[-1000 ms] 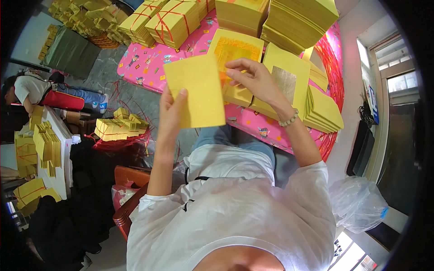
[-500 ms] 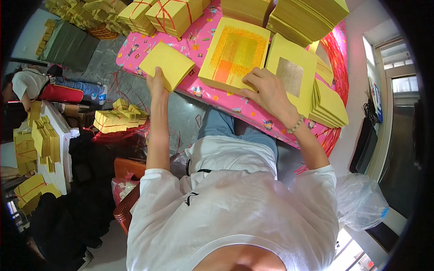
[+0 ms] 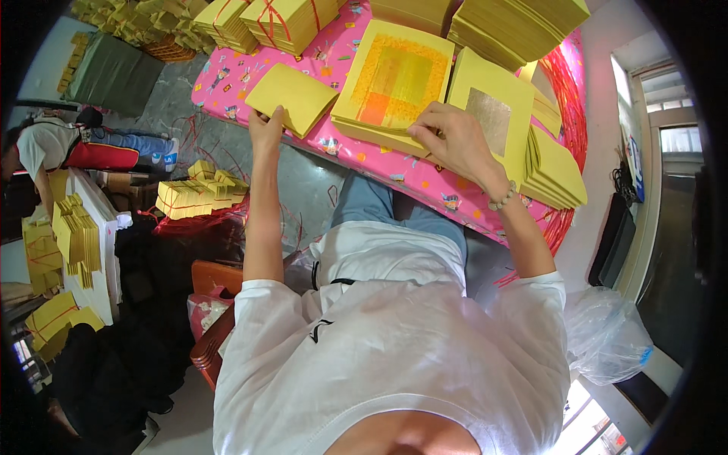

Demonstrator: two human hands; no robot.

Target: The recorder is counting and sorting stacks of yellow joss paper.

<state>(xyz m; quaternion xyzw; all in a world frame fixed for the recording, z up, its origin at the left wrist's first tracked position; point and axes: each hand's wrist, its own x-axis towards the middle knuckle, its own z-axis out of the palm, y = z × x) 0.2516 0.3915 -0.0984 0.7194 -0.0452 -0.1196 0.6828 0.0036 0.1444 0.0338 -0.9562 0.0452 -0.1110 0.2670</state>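
My left hand (image 3: 266, 125) grips the near edge of a folded yellow paper (image 3: 292, 95), thumb on top, at the table's front edge. To its right lies a stack of yellow paper sheets (image 3: 355, 110) whose top sheet carries an orange and gold printed square. My right hand (image 3: 453, 136), a beaded bracelet on its wrist, has its thumb and finger pinched at the near right corner of that top sheet, which looks slightly lifted. Just beyond the right hand lies another yellow stack with a silver square (image 3: 489, 114) on top.
A pink patterned cloth (image 3: 235, 91) covers the table. Yellow bundles tied with red string (image 3: 292, 26) and a tall paper stack (image 3: 516, 30) stand at the back. Folded papers (image 3: 553, 171) and red strings (image 3: 572, 114) lie at the right. Another person (image 3: 57, 148) bends over a table at left.
My left hand has moved slightly right with the folded paper, which sits lower against the table. My right hand has drawn its fingers together at the top sheet's corner.
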